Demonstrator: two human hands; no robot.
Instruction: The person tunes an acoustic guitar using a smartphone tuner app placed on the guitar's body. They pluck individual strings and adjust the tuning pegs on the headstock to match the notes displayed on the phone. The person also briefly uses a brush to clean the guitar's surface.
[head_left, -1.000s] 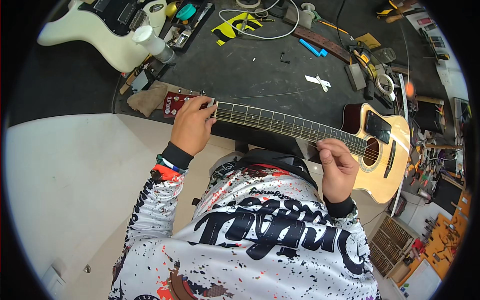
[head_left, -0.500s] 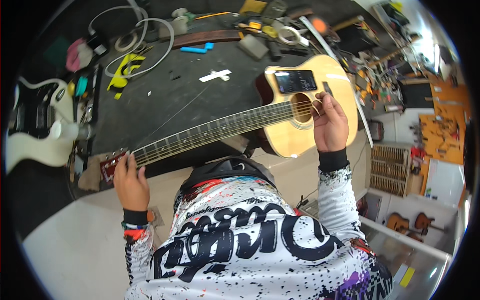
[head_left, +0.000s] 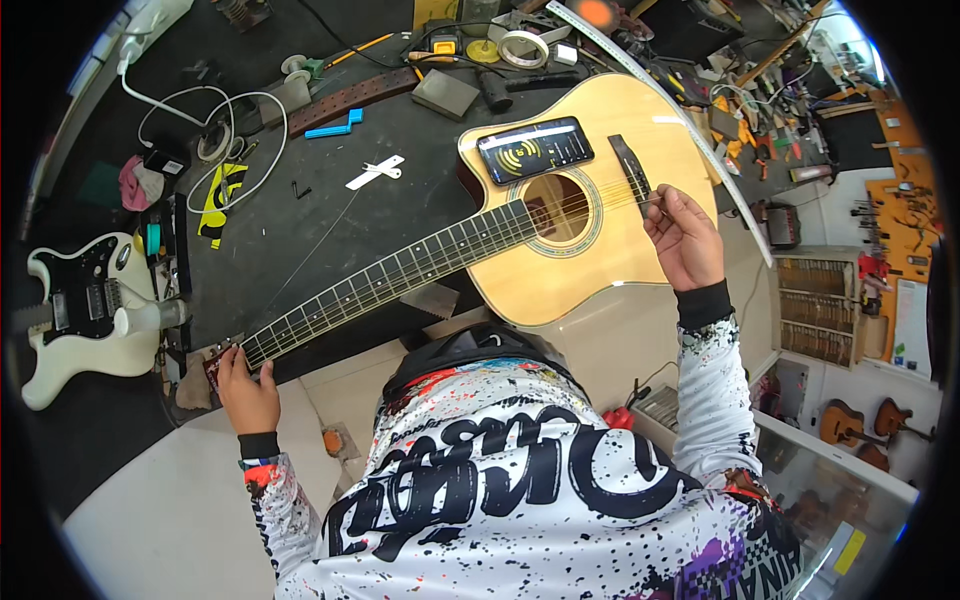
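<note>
An acoustic guitar point(head_left: 560, 275) with a pale top lies face up on the dark workbench point(head_left: 300, 235), its neck running toward the lower left. My left hand point(head_left: 248, 398) is at the headstock point(head_left: 212, 368), fingers laid over it and thumb by the neck's near edge; the fingertips are partly hidden. Over the strings beside the bridge point(head_left: 628, 165), my right hand point(head_left: 688, 240) is closed in a pinch. Whatever sits between those fingertips is too small to make out. A phone point(head_left: 535, 150) with a lit screen and yellow graphic rests on the guitar top above the sound hole point(head_left: 556, 210).
A white flat tool point(head_left: 376, 172), a blue string winder point(head_left: 336, 125) and a grey block point(head_left: 445, 94) lie beyond the neck. To the left is a white electric guitar body point(head_left: 95, 345). A long metal ruler point(head_left: 690, 130) curves past the guitar's far side.
My right hand has shifted from the sound hole's edge toward the bridge. A yellow graphic now shows on the phone screen. My left hand stays at the headstock; the whole view has shifted.
</note>
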